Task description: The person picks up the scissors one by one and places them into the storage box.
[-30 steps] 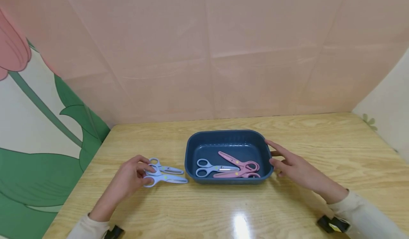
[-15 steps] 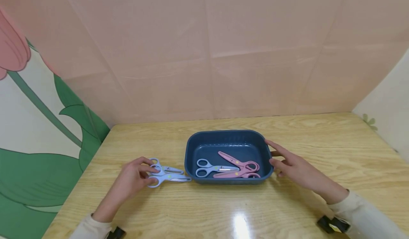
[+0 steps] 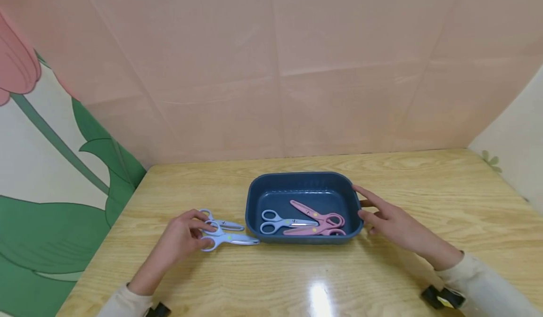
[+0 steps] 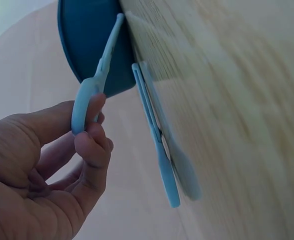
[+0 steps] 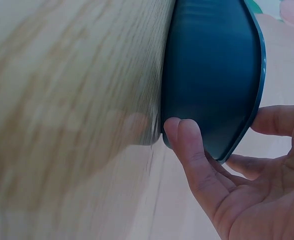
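My left hand [image 3: 183, 236] pinches a pair of light-blue scissors [image 3: 238, 239] by the finger loops. In the left wrist view these held scissors [image 4: 103, 67] are tilted off the table, blades pointing toward the dark blue bin [image 3: 303, 182]. Under and beside them, a second light-blue pair of scissors [image 4: 159, 155] lies flat on the table, its loops partly hidden by my fingers in the head view. My right hand [image 3: 396, 225] touches the bin's right end with spread fingertips; the right wrist view shows them against the outer wall [image 5: 212, 75].
Inside the bin lie one light-blue pair of scissors [image 3: 280, 223] and overlapping pink scissors [image 3: 318, 220]. All stand on a wooden table [image 3: 271, 279]. A pink covering [image 3: 271, 72] hangs along the back edge, and a flower-patterned panel [image 3: 63, 213] borders the left.
My left hand has moved right with the held scissors, so their tips now reach the bin's front left corner. The second blue pair, the bin and my right hand stay in place.
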A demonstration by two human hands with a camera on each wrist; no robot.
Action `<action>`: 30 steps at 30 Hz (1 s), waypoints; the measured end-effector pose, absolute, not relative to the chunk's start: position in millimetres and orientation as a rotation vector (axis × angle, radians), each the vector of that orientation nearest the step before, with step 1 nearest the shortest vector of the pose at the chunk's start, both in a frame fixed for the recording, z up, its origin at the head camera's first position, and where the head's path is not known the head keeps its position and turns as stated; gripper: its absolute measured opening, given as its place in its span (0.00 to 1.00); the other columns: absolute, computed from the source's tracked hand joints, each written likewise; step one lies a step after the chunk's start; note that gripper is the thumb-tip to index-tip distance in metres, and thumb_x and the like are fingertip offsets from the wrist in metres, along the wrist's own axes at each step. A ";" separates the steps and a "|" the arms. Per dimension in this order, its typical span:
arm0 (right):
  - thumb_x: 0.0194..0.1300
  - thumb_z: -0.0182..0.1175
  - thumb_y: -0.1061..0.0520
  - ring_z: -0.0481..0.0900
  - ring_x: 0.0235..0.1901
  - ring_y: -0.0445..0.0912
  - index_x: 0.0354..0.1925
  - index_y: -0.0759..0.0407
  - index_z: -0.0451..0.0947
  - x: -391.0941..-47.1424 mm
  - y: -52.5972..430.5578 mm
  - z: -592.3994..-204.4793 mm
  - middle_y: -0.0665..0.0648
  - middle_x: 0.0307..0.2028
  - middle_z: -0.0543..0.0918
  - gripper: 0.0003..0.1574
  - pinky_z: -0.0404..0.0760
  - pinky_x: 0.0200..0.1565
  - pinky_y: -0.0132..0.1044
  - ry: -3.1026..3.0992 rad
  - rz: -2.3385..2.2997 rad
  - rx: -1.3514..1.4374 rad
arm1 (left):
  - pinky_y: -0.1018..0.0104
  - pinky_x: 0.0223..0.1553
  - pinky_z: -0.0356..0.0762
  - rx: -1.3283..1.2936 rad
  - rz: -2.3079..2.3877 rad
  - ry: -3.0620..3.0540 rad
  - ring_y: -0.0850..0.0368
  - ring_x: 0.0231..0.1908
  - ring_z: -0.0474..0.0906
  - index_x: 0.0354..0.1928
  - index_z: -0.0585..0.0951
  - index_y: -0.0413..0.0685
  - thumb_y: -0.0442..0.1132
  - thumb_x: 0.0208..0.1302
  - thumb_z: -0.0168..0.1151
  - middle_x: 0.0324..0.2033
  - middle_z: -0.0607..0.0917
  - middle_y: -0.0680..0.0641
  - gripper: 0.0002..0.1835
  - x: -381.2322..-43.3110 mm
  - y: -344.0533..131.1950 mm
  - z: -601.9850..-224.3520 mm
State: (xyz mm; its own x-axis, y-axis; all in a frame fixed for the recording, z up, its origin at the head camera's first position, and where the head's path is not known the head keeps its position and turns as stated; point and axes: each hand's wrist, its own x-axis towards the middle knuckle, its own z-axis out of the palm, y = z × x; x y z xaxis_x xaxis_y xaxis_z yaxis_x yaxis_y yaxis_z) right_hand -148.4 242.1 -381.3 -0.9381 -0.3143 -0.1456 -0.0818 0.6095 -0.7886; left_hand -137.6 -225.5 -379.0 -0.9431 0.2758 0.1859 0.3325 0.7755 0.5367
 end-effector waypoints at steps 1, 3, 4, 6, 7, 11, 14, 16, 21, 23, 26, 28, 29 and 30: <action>0.78 0.50 0.51 0.81 0.35 0.46 0.80 0.45 0.43 -148.4 242.1 -381.2 0.77 0.66 0.67 0.41 0.82 0.36 0.35 2.565 -1.241 -0.322 | 0.76 0.26 0.76 -0.490 -0.888 -2.871 0.68 0.26 0.76 0.31 0.90 0.47 0.29 0.40 0.81 0.40 0.85 0.48 0.13 -137.6 -225.2 -379.2; 0.78 0.50 0.51 0.81 0.36 0.46 0.80 0.45 0.43 -148.2 242.0 -381.1 0.77 0.66 0.67 0.41 0.82 0.36 0.35 2.563 -1.244 -0.321 | 0.76 0.27 0.76 -0.469 -0.878 -2.877 0.68 0.26 0.76 0.31 0.90 0.47 0.29 0.40 0.81 0.40 0.85 0.49 0.13 -137.8 -224.9 -379.7; 0.78 0.50 0.51 0.81 0.36 0.46 0.80 0.45 0.43 -148.2 241.9 -381.0 0.77 0.66 0.67 0.41 0.82 0.36 0.35 2.563 -1.245 -0.321 | 0.76 0.27 0.76 -0.457 -0.875 -2.879 0.68 0.26 0.76 0.31 0.90 0.47 0.29 0.40 0.81 0.41 0.85 0.49 0.13 -138.0 -225.0 -379.7; 0.78 0.50 0.51 0.82 0.36 0.46 0.80 0.45 0.44 -148.2 241.8 -380.8 0.78 0.66 0.67 0.41 0.83 0.36 0.35 2.565 -1.247 -0.321 | 0.76 0.27 0.76 -0.438 -0.875 -2.883 0.68 0.27 0.76 0.31 0.90 0.48 0.29 0.40 0.81 0.41 0.85 0.50 0.13 -137.8 -225.7 -379.0; 0.78 0.50 0.51 0.82 0.36 0.46 0.80 0.45 0.44 -148.2 241.9 -380.7 0.78 0.66 0.67 0.41 0.83 0.36 0.35 2.567 -1.246 -0.322 | 0.76 0.27 0.75 -0.431 -0.878 -2.884 0.68 0.27 0.76 0.30 0.90 0.48 0.29 0.40 0.81 0.41 0.85 0.50 0.13 -137.6 -226.2 -378.3; 0.78 0.50 0.51 0.82 0.37 0.46 0.80 0.45 0.44 -148.4 242.1 -380.8 0.78 0.66 0.67 0.41 0.83 0.36 0.34 2.571 -1.245 -0.328 | 0.75 0.28 0.76 -0.429 -0.893 -2.874 0.69 0.26 0.76 0.30 0.90 0.48 0.29 0.41 0.81 0.43 0.85 0.52 0.12 -138.1 -227.9 -376.4; 0.78 0.50 0.51 0.82 0.37 0.46 0.80 0.46 0.44 -148.3 242.3 -380.8 0.78 0.66 0.67 0.41 0.83 0.36 0.34 2.569 -1.249 -0.333 | 0.76 0.28 0.77 -0.431 -0.892 -2.874 0.70 0.26 0.76 0.30 0.90 0.48 0.30 0.41 0.81 0.44 0.86 0.52 0.12 -138.2 -227.9 -375.9; 0.78 0.50 0.51 0.82 0.36 0.46 0.80 0.46 0.44 -148.0 242.3 -380.6 0.78 0.66 0.67 0.41 0.83 0.36 0.34 2.571 -1.250 -0.335 | 0.76 0.28 0.77 -0.433 -0.877 -2.874 0.70 0.26 0.76 0.30 0.90 0.48 0.30 0.41 0.81 0.44 0.87 0.52 0.12 -137.9 -227.9 -375.5; 0.78 0.50 0.52 0.82 0.35 0.46 0.80 0.46 0.44 -148.0 242.3 -380.0 0.78 0.66 0.68 0.41 0.83 0.35 0.34 2.575 -1.255 -0.337 | 0.76 0.29 0.77 -0.406 -0.845 -2.907 0.70 0.26 0.77 0.32 0.91 0.49 0.32 0.42 0.81 0.45 0.88 0.51 0.12 -137.4 -227.8 -373.7; 0.78 0.50 0.52 0.82 0.35 0.46 0.80 0.46 0.44 -148.1 242.4 -380.1 0.77 0.66 0.68 0.41 0.83 0.35 0.34 2.573 -1.260 -0.336 | 0.76 0.28 0.76 -0.394 -0.842 -2.926 0.71 0.27 0.77 0.33 0.91 0.50 0.33 0.43 0.81 0.46 0.88 0.51 0.12 -137.5 -228.1 -372.6; 0.78 0.50 0.52 0.82 0.35 0.46 0.80 0.46 0.44 -148.2 242.6 -380.3 0.78 0.66 0.68 0.41 0.83 0.35 0.34 2.567 -1.265 -0.334 | 0.76 0.27 0.76 -0.386 -0.853 -2.941 0.71 0.27 0.76 0.34 0.91 0.50 0.33 0.44 0.80 0.47 0.88 0.49 0.12 -137.4 -229.1 -370.8; 0.78 0.50 0.52 0.82 0.35 0.46 0.80 0.46 0.44 -148.2 242.8 -380.5 0.77 0.66 0.67 0.41 0.83 0.35 0.34 2.563 -1.269 -0.334 | 0.75 0.26 0.75 -0.384 -0.866 -2.946 0.71 0.27 0.76 0.34 0.91 0.50 0.34 0.45 0.80 0.48 0.88 0.48 0.11 -137.5 -229.9 -370.0; 0.78 0.50 0.51 0.82 0.35 0.46 0.80 0.46 0.44 -148.2 242.8 -380.5 0.77 0.67 0.67 0.41 0.82 0.35 0.34 2.563 -1.268 -0.334 | 0.75 0.26 0.75 -0.383 -0.874 -2.945 0.72 0.27 0.76 0.34 0.91 0.50 0.34 0.45 0.80 0.48 0.88 0.48 0.11 -137.3 -230.4 -369.6; 0.78 0.50 0.51 0.82 0.35 0.46 0.80 0.46 0.44 -148.1 243.0 -380.6 0.77 0.67 0.67 0.41 0.82 0.35 0.34 2.563 -1.268 -0.335 | 0.75 0.26 0.75 -0.382 -0.889 -2.942 0.71 0.27 0.76 0.34 0.91 0.49 0.33 0.45 0.80 0.48 0.88 0.48 0.11 -137.4 -230.7 -369.4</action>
State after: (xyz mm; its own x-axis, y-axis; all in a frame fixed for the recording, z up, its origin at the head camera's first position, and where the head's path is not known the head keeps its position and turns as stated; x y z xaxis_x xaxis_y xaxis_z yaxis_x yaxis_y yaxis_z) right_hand -148.1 243.0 -380.6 -0.9391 -0.3177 -0.1305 -0.0890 0.5921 -0.8010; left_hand -137.4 -230.7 -369.4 -0.9685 0.2217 0.1130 0.2472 0.8048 0.5396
